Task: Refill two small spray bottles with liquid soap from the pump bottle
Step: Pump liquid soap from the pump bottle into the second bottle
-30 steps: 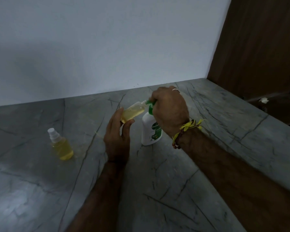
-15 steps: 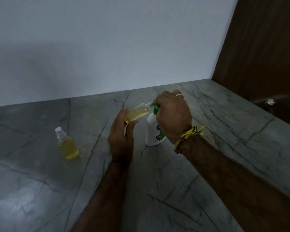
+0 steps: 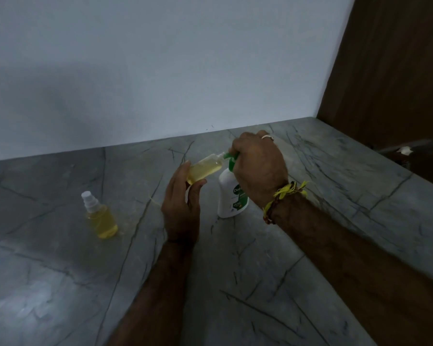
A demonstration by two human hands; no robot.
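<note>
- Head view: the open spray bottle (image 3: 205, 168) is held tilted in the left hand (image 3: 181, 208), its mouth laid against the green nozzle of the pump bottle (image 3: 233, 196), which stands on the grey marble counter (image 3: 310, 270).
- The right hand (image 3: 258, 166) is curled over the pump head, fingers closed round it; whether it is being pressed down cannot be told.
- The step in hand is judged to be the filling of the second bottle. It is best done with slow, full strokes, the mouth being kept tight under the spout so that no soap is run down the outside.
- The tilt should be eased toward upright as the level rises, since the bottle already looks well filled.
- The bottle's base is pinched between the left thumb and fingertips (image 3: 185, 168); most of the body lies beyond them, toward the nozzle.
- The capped spray bottle (image 3: 99, 216), full of yellow liquid, stands well apart to the left, untouched.
</note>
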